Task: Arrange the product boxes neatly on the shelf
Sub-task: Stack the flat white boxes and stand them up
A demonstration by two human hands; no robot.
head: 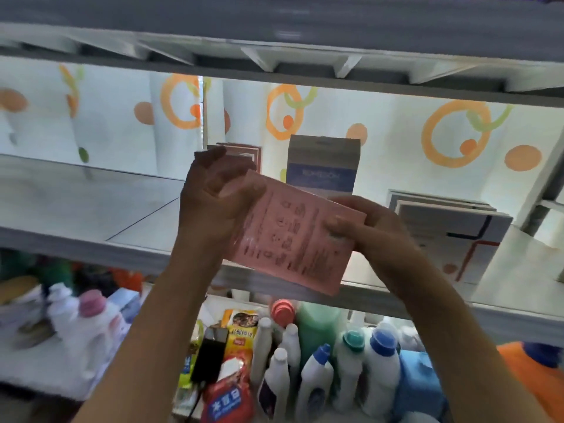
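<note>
A flat pink product box (293,236) with dark printed pictograms is held tilted in front of the grey shelf (91,209), both hands on it. My left hand (213,196) grips its upper left corner; my right hand (369,227) pinches its right edge. Behind it on the shelf stands a tall grey and blue box (323,166), upright. Further left at the back sit boxes with red-brown edges (247,155), partly hidden by my left hand. To the right, several white boxes with a line pattern (451,233) lean in a row.
Another shelf board (274,41) runs overhead. A white curtain with orange rings (457,132) hangs behind. On the level below stand several detergent bottles (378,361), snack packets (241,331), a black phone (210,352) and pink-capped bottles (88,319).
</note>
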